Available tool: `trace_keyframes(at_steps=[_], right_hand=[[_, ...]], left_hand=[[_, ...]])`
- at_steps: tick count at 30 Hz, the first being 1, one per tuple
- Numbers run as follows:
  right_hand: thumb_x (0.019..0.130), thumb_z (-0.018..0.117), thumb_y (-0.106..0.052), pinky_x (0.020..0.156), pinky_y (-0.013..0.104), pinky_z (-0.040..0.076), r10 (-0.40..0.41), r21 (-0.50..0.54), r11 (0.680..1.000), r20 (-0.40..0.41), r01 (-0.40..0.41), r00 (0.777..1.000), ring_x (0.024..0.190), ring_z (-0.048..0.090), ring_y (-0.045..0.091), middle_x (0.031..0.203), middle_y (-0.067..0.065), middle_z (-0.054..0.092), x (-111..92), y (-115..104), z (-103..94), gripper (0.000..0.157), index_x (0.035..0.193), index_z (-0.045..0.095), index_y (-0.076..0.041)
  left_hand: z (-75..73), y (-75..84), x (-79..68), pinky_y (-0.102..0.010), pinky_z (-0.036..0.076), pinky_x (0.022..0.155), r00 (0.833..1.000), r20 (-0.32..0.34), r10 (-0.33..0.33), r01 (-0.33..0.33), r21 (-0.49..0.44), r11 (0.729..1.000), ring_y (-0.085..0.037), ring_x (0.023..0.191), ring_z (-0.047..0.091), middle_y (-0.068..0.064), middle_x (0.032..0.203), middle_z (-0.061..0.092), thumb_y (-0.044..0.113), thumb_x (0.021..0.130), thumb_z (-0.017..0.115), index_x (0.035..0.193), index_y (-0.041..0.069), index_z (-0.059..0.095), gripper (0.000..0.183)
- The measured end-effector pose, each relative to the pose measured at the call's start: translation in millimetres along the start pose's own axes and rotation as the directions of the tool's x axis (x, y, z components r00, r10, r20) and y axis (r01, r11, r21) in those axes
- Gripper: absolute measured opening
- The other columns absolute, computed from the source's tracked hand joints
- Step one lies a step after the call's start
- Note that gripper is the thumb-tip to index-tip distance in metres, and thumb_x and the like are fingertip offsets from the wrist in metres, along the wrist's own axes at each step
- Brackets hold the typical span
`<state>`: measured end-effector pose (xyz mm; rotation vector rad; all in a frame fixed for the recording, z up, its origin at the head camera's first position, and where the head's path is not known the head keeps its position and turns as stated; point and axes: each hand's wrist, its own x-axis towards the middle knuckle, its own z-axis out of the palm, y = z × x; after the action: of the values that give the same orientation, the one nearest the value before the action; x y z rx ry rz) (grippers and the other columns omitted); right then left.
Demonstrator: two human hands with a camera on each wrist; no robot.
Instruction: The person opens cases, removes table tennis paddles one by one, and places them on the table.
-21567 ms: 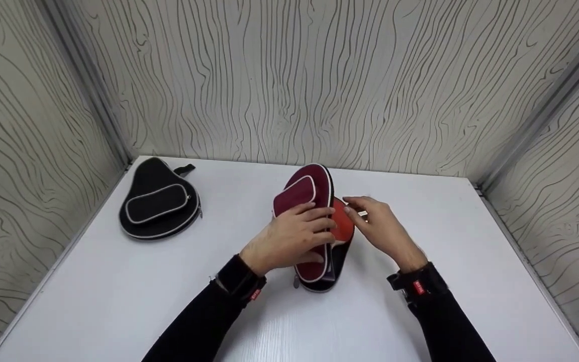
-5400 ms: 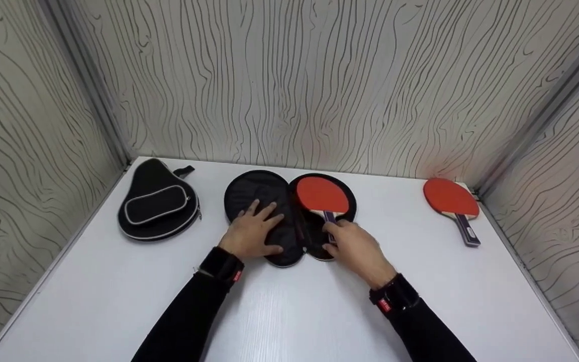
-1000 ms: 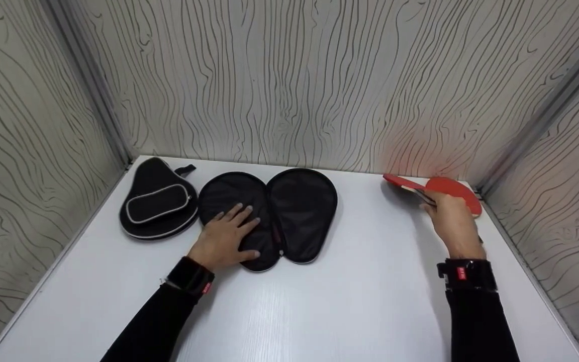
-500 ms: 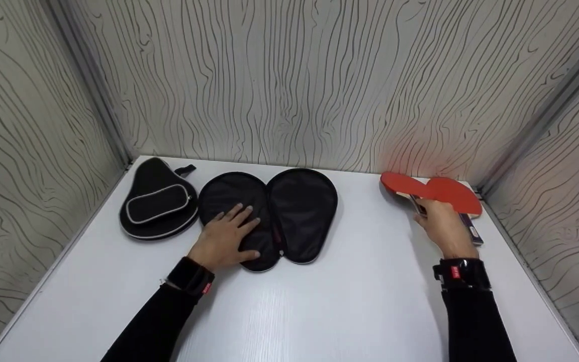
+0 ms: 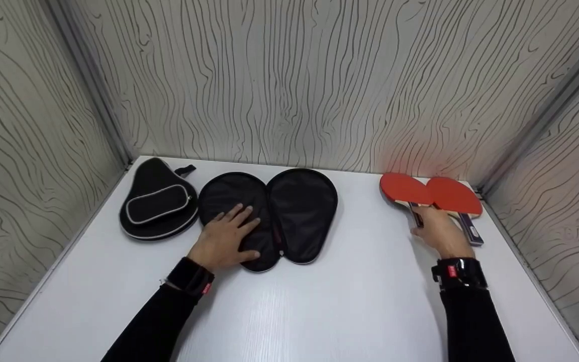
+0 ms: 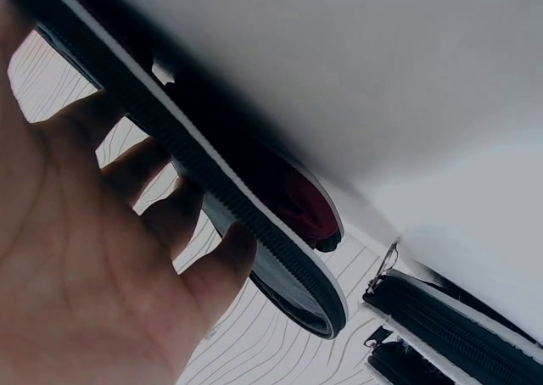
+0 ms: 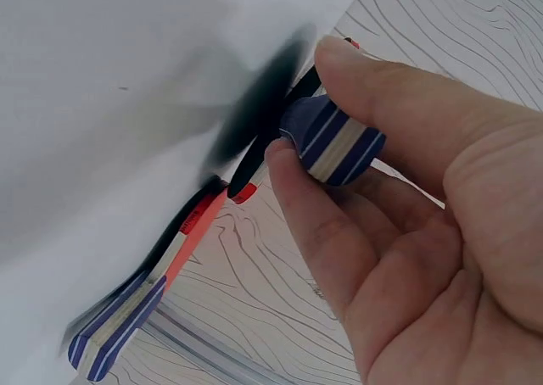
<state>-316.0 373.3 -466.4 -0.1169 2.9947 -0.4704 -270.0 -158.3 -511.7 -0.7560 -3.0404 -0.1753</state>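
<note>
Lower the first paddle (image 5: 403,189), pinched by its handle (image 7: 335,141) in the right hand (image 5: 440,233) just beside the second paddle (image 5: 453,195) at the far right of the desk (image 5: 350,311), fully flat before releasing, with the left hand (image 5: 222,240) spread on the unfolded case (image 5: 303,213).

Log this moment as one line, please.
left hand: rests on opened case; right hand: grips paddle by handle; second paddle: on table, right of gripped one; pocketed black case: left of opened case

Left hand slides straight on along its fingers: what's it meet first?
Left hand would likely cross the open case's fold first, then the case's right half; edge height there is hard to judge.
</note>
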Motion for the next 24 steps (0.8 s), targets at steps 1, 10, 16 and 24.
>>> trace_keyframes(at_steps=[1, 10, 16, 24], right_hand=[[0.103, 0.084, -0.001, 0.125, 0.080, 0.052, 0.000, -0.001, 1.000, 0.008, 0.000, 1.000, 0.151, 0.061, 0.063, 0.162, 0.045, 0.061, 0.0, 0.9, 0.6, 0.070, 0.166, 0.056, 0.012], [0.103, 0.080, 0.001, 0.122, 0.081, 0.053, 0.023, 0.013, 1.000, 0.064, -0.024, 0.998, 0.143, 0.066, 0.056, 0.156, 0.042, 0.067, 3.0, 6.6, 8.2, 0.072, 0.170, 0.055, 0.005], [0.104, 0.080, 0.001, 0.119, 0.078, 0.057, 0.009, -0.004, 1.000, 0.092, -0.009, 0.996, 0.130, 0.070, 0.051, 0.149, 0.042, 0.070, 3.9, 5.6, 9.6, 0.068, 0.167, 0.056, 0.010], [0.105, 0.083, -0.003, 0.122, 0.079, 0.054, 0.007, 0.013, 1.000, 0.092, -0.009, 0.996, 0.141, 0.068, 0.055, 0.155, 0.042, 0.067, 3.9, -0.6, 11.8, 0.068, 0.166, 0.057, 0.011]], left_hand=[[-0.1, -0.2, -0.3, -0.068, 0.042, 0.141, 1.000, 0.006, 0.000, 0.000, -0.002, 1.000, -0.043, 0.181, 0.035, -0.017, 0.191, 0.042, 0.063, 0.110, 0.075, 0.177, 0.016, 0.055, 0.085], [0.6, -1.8, 0.4, -0.069, 0.043, 0.141, 1.000, 0.006, 0.008, -0.008, -0.007, 1.000, -0.043, 0.181, 0.034, -0.017, 0.191, 0.041, 0.064, 0.110, 0.075, 0.177, 0.016, 0.054, 0.085], [0.6, -1.7, -0.1, -0.069, 0.043, 0.141, 1.000, 0.006, 0.008, -0.008, 0.007, 1.000, -0.043, 0.181, 0.034, -0.017, 0.191, 0.041, 0.064, 0.110, 0.074, 0.177, 0.016, 0.054, 0.085], [1.9, -2.3, 0.5, -0.069, 0.043, 0.141, 1.000, 0.002, 0.013, -0.013, 0.005, 1.000, -0.044, 0.181, 0.034, -0.017, 0.191, 0.041, 0.064, 0.110, 0.074, 0.177, 0.016, 0.054, 0.085]])
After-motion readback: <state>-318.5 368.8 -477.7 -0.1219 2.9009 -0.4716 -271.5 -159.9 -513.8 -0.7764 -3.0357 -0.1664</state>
